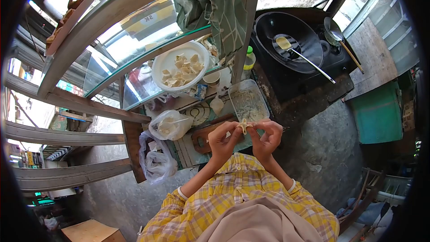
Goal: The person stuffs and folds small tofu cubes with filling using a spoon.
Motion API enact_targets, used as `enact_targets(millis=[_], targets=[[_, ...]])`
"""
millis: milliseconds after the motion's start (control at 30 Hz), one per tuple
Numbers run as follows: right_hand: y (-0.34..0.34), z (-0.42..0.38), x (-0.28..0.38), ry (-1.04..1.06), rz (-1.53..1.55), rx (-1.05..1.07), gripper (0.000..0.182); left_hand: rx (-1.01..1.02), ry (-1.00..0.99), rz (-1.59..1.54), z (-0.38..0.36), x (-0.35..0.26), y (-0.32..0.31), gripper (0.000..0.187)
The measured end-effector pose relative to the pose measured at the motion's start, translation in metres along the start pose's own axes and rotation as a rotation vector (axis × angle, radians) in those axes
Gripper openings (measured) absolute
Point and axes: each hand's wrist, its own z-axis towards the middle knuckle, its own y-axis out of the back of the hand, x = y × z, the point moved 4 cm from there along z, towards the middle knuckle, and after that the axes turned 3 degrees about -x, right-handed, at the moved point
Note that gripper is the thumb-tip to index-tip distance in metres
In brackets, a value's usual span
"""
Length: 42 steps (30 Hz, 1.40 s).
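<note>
A small, pale, folded dumpling (244, 126) is held up in front of my chest, with pinched points sticking out from its middle. My left hand (222, 140) pinches one side of it between thumb and fingers. My right hand (267, 138) grips the opposite side the same way. Just beyond my hands sits a clear plastic tub (231, 93) with a pale, sticky mixture smeared inside. Under my left hand lies a brown wooden board (200, 140). On the glass shelf, a white plate (156, 72) bears several folded dumplings (184, 69).
A black wok (268, 29) with a spatula (309, 61) in it stands on the stove at the upper right. A strainer (331, 31) lies beside it. Plastic bags (169, 124) sit at the left. A green-capped bottle (249, 59) stands behind the tub.
</note>
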Motion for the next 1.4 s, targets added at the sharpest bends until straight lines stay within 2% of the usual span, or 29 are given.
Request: enact_targets(millis=[100, 333, 733, 900, 1000, 1200, 1300, 1333, 1400], targets=[[-0.001, 0.006, 0.009, 0.113, -0.010, 0.070, 0.035, 0.024, -0.088, 0.068, 0.004, -0.015, -0.001, 0.012], [-0.002, 0.009, 0.018, 0.126, -0.067, 0.124, 0.039, 0.002, -0.263, 0.116, 0.009, -0.028, 0.001, 0.015], [-0.027, 0.015, 0.019, 0.118, -0.003, 0.233, 0.042, -0.068, -0.302, 0.185, 0.011, -0.037, 0.025, 0.021], [-0.046, 0.020, 0.014, 0.105, 0.096, 0.290, 0.040, -0.119, -0.220, 0.202, 0.014, -0.044, 0.041, 0.015], [-0.058, 0.023, 0.008, 0.001, 0.230, 0.292, 0.039, -0.175, -0.221, 0.171, 0.017, -0.042, 0.051, 0.015], [-0.081, 0.037, 0.001, -0.031, 0.270, 0.366, 0.035, -0.192, -0.194, 0.158, 0.028, -0.042, 0.068, 0.014], [-0.099, 0.048, -0.015, -0.229, 0.215, 0.429, 0.027, -0.247, -0.129, 0.196, 0.038, -0.043, 0.081, 0.016], [-0.109, 0.055, -0.020, -0.224, 0.153, 0.474, 0.025, -0.275, -0.107, 0.214, 0.041, -0.043, 0.087, 0.018], [-0.137, 0.078, -0.035, -0.208, 0.025, 0.559, 0.020, -0.432, 0.017, 0.059, 0.039, -0.030, 0.102, 0.022]])
